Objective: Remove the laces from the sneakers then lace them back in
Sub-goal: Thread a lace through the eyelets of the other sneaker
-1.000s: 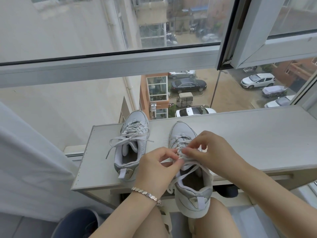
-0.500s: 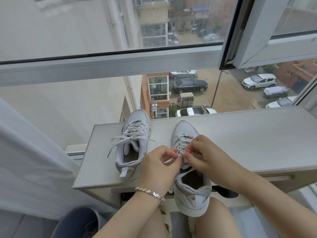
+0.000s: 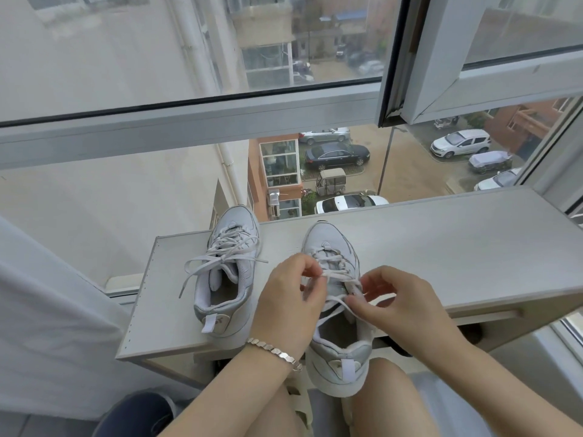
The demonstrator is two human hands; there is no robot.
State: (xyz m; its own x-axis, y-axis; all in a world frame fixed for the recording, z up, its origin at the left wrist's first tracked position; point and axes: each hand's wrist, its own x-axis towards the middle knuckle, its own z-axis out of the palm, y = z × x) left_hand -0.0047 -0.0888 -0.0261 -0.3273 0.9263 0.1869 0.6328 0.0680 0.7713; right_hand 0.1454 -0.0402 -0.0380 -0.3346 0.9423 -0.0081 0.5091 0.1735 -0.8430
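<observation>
Two pale grey sneakers stand on a light wooden shelf (image 3: pixel 441 253) by the window, toes pointing away from me. The left sneaker (image 3: pixel 227 272) is laced, with its loose lace ends (image 3: pixel 202 266) trailing to the left. The right sneaker (image 3: pixel 339 313) sits in front of me, its heel hanging over the shelf's near edge. My left hand (image 3: pixel 290 304), with a silver bracelet at the wrist, pinches a strand of this sneaker's lace (image 3: pixel 334 274) near the upper eyelets. My right hand (image 3: pixel 400 307) pinches the lace on the shoe's right side.
A window frame (image 3: pixel 189 127) runs across behind the shelf, with an opened sash (image 3: pixel 441 74) at the upper right. A white curtain (image 3: pixel 47 326) hangs at the left. A dark bin (image 3: pixel 135 414) stands below the shelf's left end. My bare knees are under the shoe.
My two hands have drawn apart over the right sneaker, the right one moving down and to the right, stretching the lace between them. The left sneaker has not moved.
</observation>
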